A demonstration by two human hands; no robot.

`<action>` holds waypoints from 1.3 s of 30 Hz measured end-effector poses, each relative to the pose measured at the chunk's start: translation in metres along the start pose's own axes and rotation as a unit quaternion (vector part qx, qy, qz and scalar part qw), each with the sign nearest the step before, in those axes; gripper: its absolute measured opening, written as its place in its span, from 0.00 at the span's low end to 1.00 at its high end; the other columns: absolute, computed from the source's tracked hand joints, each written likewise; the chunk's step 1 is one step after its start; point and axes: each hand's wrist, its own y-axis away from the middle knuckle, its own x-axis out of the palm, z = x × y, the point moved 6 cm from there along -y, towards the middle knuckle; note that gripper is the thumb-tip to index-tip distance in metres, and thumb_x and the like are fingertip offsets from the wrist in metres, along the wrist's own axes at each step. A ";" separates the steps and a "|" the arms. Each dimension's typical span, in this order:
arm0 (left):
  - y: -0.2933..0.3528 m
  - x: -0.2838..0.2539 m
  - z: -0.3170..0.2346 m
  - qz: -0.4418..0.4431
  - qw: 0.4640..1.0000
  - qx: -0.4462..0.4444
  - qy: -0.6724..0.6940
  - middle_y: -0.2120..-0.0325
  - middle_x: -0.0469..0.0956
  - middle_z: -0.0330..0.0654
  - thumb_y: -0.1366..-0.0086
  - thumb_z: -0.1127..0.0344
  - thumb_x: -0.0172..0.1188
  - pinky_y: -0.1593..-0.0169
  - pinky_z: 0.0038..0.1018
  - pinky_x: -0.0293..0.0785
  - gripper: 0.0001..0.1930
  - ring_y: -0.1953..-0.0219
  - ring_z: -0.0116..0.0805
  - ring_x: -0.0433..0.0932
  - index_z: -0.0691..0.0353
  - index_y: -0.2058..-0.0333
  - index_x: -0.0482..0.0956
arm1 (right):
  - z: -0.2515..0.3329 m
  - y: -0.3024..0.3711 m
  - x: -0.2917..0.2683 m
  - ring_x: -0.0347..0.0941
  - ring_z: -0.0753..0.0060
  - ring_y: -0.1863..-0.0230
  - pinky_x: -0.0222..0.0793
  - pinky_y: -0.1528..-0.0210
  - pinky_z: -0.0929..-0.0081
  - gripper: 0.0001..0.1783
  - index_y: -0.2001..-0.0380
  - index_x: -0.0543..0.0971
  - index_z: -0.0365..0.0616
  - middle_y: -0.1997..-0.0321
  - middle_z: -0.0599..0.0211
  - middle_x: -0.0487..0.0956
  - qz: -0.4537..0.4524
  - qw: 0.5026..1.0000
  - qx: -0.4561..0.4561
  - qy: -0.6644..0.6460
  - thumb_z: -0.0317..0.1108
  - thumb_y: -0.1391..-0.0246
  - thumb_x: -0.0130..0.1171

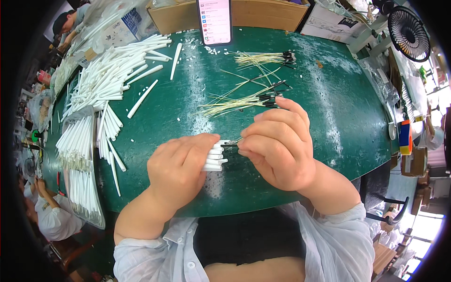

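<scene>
In my left hand [176, 162] is a small bundle of white plastic tubes [214, 160], their ends pointing right. My right hand [277, 145] pinches a thin wire with a dark tip [230, 145], which reaches the end of one upper tube; I cannot tell whether it is inside. Just beyond the right hand lies a loose bunch of pale yellow wires [230, 107] with black ends. A second bunch of such wires [260, 57] rests farther back on the table.
A big heap of white tapered tubes [103, 75] covers the left of the green table [338, 117], beside a tray [99, 207] of similar tubes. A phone [216, 23] stands at the back among small white bits. Tape rolls [405, 137] and a fan [409, 34] are right.
</scene>
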 end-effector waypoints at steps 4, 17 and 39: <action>-0.001 0.000 -0.001 -0.004 1.000 0.004 -0.005 0.63 0.85 0.37 0.55 0.77 0.61 0.65 0.29 0.75 0.22 0.66 0.36 0.84 0.59 0.57 0.80 | 0.002 0.000 0.001 0.75 0.66 0.57 0.65 0.38 0.52 0.14 0.67 0.81 0.49 0.62 0.71 0.80 0.019 1.000 0.007 -0.014 0.32 0.62 0.67; -0.003 -0.003 0.017 -0.001 0.998 -0.052 -0.042 0.65 0.84 0.39 0.53 0.77 0.62 0.66 0.31 0.75 0.21 0.69 0.39 0.82 0.56 0.56 0.81 | -0.063 0.043 0.039 0.71 0.56 0.55 0.64 0.49 0.62 0.05 0.68 0.78 0.47 0.63 0.64 0.75 0.356 0.911 0.207 -0.031 0.30 0.48 0.64; -0.006 -0.006 0.018 -0.002 0.996 -0.068 -0.061 0.68 0.85 0.41 0.47 0.77 0.66 0.65 0.31 0.76 0.15 0.69 0.42 0.83 0.56 0.60 0.83 | -0.072 0.046 0.022 0.70 0.56 0.55 0.63 0.50 0.61 0.02 0.68 0.75 0.46 0.64 0.64 0.75 0.394 0.891 0.223 0.033 0.30 0.43 0.58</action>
